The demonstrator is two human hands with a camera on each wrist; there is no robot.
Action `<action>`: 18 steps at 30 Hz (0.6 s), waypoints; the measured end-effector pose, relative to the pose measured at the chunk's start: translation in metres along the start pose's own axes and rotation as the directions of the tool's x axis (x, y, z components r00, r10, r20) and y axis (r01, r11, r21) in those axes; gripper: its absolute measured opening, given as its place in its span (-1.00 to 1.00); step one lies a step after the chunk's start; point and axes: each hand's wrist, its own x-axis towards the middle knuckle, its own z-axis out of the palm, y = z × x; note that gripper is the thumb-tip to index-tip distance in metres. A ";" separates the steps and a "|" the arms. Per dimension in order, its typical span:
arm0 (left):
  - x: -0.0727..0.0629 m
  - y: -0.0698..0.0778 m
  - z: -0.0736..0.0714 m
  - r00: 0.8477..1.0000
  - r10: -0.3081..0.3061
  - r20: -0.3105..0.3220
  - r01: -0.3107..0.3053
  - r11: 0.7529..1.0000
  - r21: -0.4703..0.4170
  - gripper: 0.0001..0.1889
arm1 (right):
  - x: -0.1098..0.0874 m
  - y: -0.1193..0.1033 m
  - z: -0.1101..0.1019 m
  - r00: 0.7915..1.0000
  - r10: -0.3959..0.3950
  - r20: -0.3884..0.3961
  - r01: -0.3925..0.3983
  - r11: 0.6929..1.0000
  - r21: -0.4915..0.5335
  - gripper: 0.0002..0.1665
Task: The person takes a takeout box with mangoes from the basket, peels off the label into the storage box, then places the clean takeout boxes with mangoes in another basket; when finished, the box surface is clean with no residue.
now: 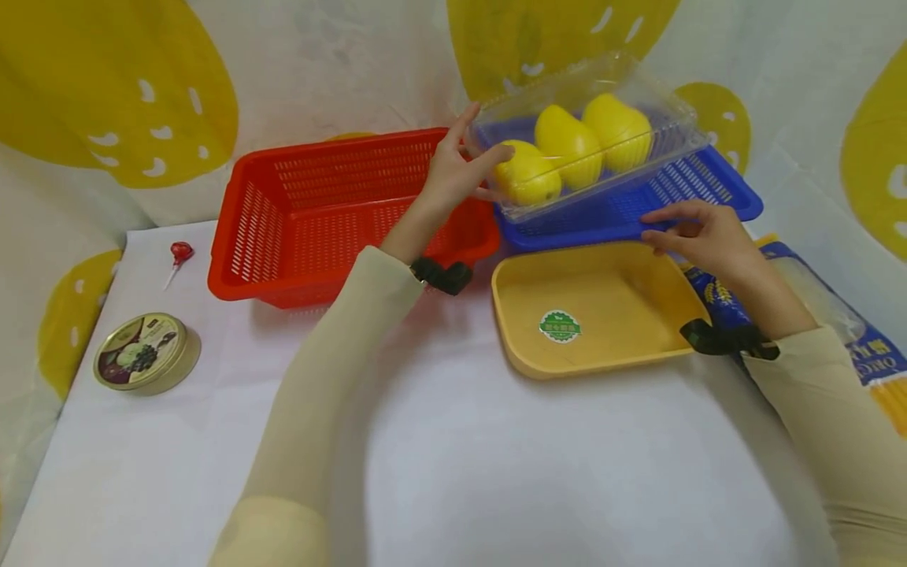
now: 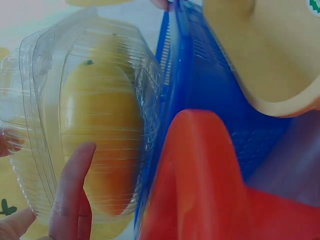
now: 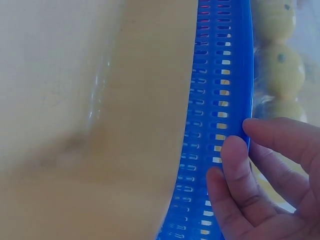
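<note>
My left hand grips the left end of a clear plastic clamshell box, its fingers spread around that end. Three yellow, mango-like fruits show through the plastic. The box is tilted over the blue basket, overlapping it in the head view. At the basket's near rim, my right hand pinches the edge between thumb and fingers; in the right wrist view, fingertips lie against the slotted wall. One fruit shows close up in the left wrist view.
A red basket stands left of the blue one, under my left forearm. In front sits a yellow tray with a green sticker. A blue-and-yellow packet lies at right. Far left are a round tin and a red lollipop.
</note>
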 end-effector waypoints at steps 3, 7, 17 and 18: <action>0.004 0.000 0.007 1.000 -0.008 0.010 0.008 1.000 -0.007 -0.14 | -0.001 0.000 -0.001 1.000 0.008 -0.001 -0.008 1.000 0.004 -0.55; 0.010 -0.001 0.017 1.000 -0.012 0.026 0.012 1.000 0.023 -0.13 | -0.004 -0.002 0.000 1.000 0.013 -0.010 -0.013 1.000 0.009 -0.56; 0.023 -0.015 0.032 0.999 -0.001 0.039 -0.007 0.979 0.205 -0.11 | -0.004 -0.005 0.003 1.000 0.007 -0.017 -0.008 1.000 -0.005 -0.53; 0.024 -0.015 0.032 0.999 -0.006 0.036 -0.002 0.975 0.224 -0.11 | -0.004 -0.006 0.003 1.000 0.006 -0.014 -0.006 1.000 -0.008 -0.54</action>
